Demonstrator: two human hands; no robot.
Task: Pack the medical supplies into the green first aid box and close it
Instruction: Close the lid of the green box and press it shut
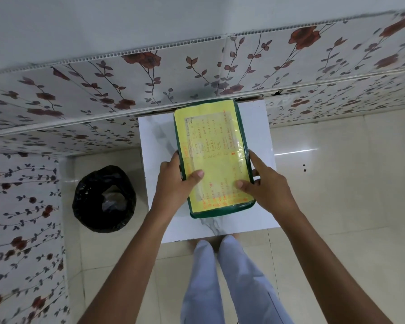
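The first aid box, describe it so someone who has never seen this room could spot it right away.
Find the small white marble-look table standing against the floral wall tiles, with a black-lined bin on the floor to its left. The first aid box lies on that table, the left hand and right hand gripping its sides. It is the only green-edged thing there, its top covered by a yellow handwritten sheet.
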